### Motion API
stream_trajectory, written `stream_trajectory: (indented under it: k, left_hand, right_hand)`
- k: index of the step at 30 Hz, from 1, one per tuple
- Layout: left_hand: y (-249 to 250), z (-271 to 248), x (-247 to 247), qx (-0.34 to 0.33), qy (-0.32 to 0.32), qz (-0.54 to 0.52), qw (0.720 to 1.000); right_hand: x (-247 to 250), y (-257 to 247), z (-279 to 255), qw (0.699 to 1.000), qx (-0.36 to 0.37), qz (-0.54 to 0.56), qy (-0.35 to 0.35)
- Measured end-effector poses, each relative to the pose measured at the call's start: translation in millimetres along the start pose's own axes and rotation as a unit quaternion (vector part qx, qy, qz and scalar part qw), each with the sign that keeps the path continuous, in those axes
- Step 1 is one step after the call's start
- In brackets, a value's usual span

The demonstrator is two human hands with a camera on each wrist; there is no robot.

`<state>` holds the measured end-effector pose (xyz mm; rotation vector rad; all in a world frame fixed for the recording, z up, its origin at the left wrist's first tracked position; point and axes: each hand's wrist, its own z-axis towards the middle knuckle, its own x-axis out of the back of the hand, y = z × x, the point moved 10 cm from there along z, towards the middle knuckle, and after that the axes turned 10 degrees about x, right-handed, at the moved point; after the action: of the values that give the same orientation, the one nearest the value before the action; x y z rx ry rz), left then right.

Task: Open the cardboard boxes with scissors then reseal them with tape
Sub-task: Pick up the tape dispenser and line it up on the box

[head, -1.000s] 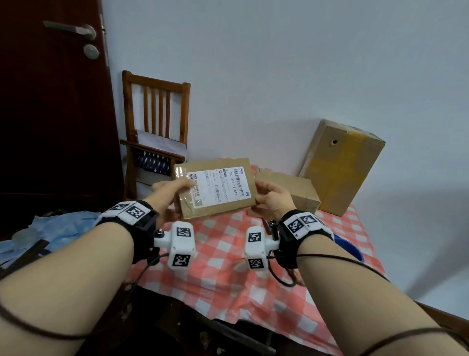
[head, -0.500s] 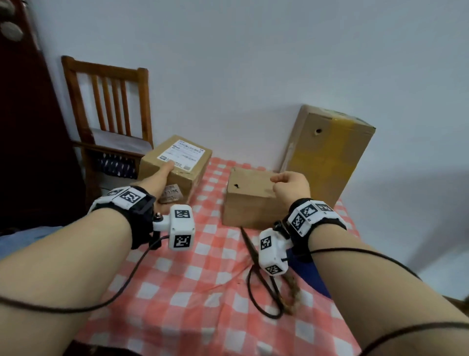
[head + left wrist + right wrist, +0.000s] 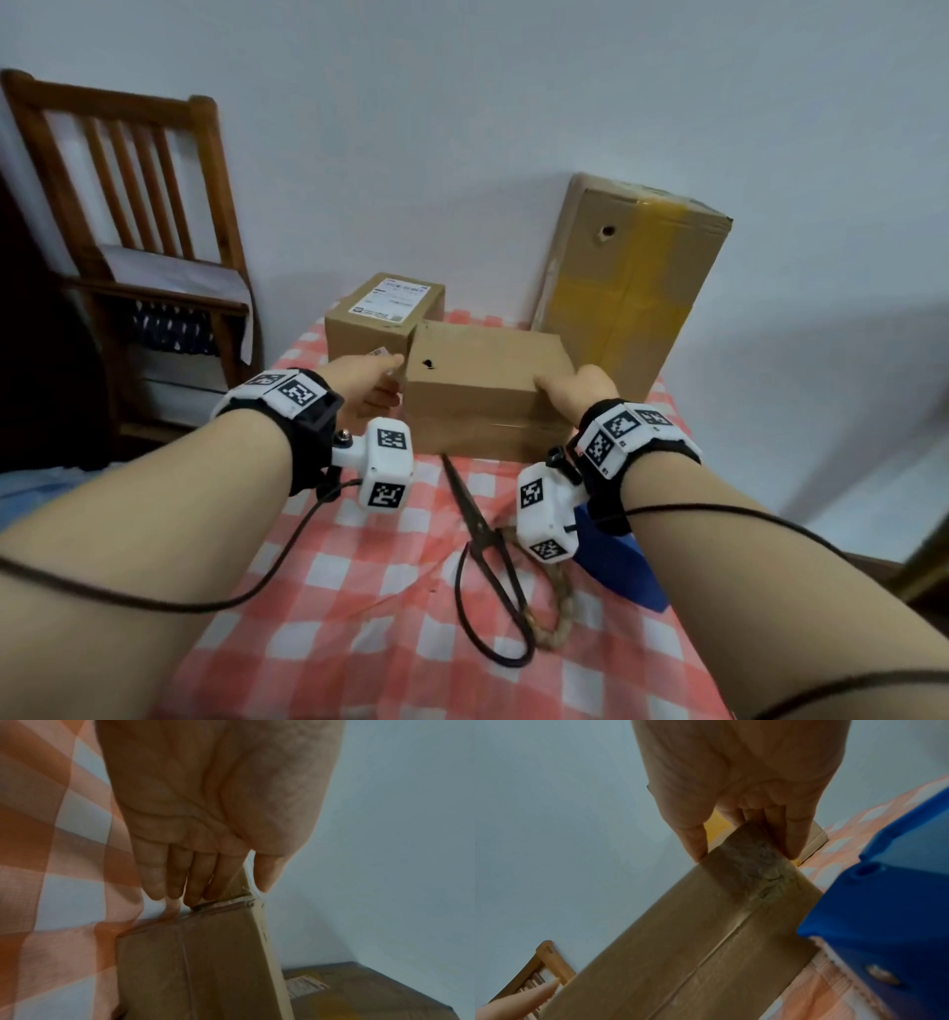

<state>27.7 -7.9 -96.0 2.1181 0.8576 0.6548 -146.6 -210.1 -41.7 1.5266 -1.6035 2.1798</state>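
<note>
A plain brown cardboard box (image 3: 482,395) lies on the checked tablecloth (image 3: 359,591). My left hand (image 3: 377,385) holds its left end, thumb on the top edge and fingers on the end face, as the left wrist view shows: left hand (image 3: 223,892), box (image 3: 200,963). My right hand (image 3: 575,385) grips the right end. In the right wrist view the right hand (image 3: 746,858) has its thumb and fingers either side of the taped corner of the box (image 3: 693,933). Black scissors (image 3: 488,555) lie shut in front of the box.
A labelled box (image 3: 385,318) stands behind at the left. A large box with yellow tape (image 3: 631,298) leans on the wall. A blue tape dispenser (image 3: 616,565) and a rope (image 3: 557,616) lie under my right wrist. A wooden chair (image 3: 128,231) stands at the left.
The labelled box has gone from both hands down onto the table's back left. My left hand left it and came to the plain box's left end. My right hand took the right end.
</note>
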Motion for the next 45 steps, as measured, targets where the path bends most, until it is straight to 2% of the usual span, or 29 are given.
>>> stream_trajectory:
  k: [6, 14, 17, 19, 23, 27, 29, 32, 34, 38, 42, 45]
  left_hand:
    - [12, -23, 5, -0.054, 0.035, -0.044, 0.997]
    - [6, -97, 29, -0.098, 0.059, -0.141, 0.983]
    - [-8, -130, 46, -0.126, 0.099, -0.096, 0.982]
    - [-23, -146, 61, -0.12, 0.126, -0.081, 0.981]
    - [-63, -172, 94, -0.07, 0.163, -0.075, 0.981]
    - [-100, -191, 103, 0.002, 0.165, 0.027, 0.986]
    - [-104, -194, 117, -0.004, 0.202, 0.037, 0.979]
    - [-94, -199, 139, -0.038, 0.265, 0.045, 0.962]
    - [-91, -194, 136, -0.046, 0.252, 0.06, 0.965]
    - [-89, -179, 111, -0.067, 0.186, 0.071, 0.978]
    - [-82, -183, 117, -0.077, 0.215, 0.118, 0.966]
    - [-79, -186, 118, -0.06, 0.222, 0.187, 0.955]
  right_hand:
    - [11, -12, -5, 0.998, 0.028, 0.032, 0.035]
    - [24, -46, -47, 0.994, 0.063, 0.066, 0.052]
    - [16, -61, -73, 0.994, 0.085, 0.063, 0.038]
    - [8, -69, -91, 0.994, 0.095, 0.055, 0.029]
    - [-11, -81, -118, 0.992, 0.111, 0.062, 0.011]
    - [-35, -96, -147, 0.985, 0.157, 0.063, -0.047]
    - [-47, -95, -156, 0.985, 0.146, 0.04, -0.082]
    - [-48, -85, -160, 0.993, 0.087, -0.008, -0.075]
    - [-54, -80, -163, 0.994, 0.057, 0.025, -0.09]
    - [-97, -79, -179, 0.971, 0.019, 0.134, -0.195]
    - [-101, -93, -166, 0.972, 0.071, 0.167, -0.149]
    - [-101, -93, -160, 0.965, 0.084, 0.184, -0.169]
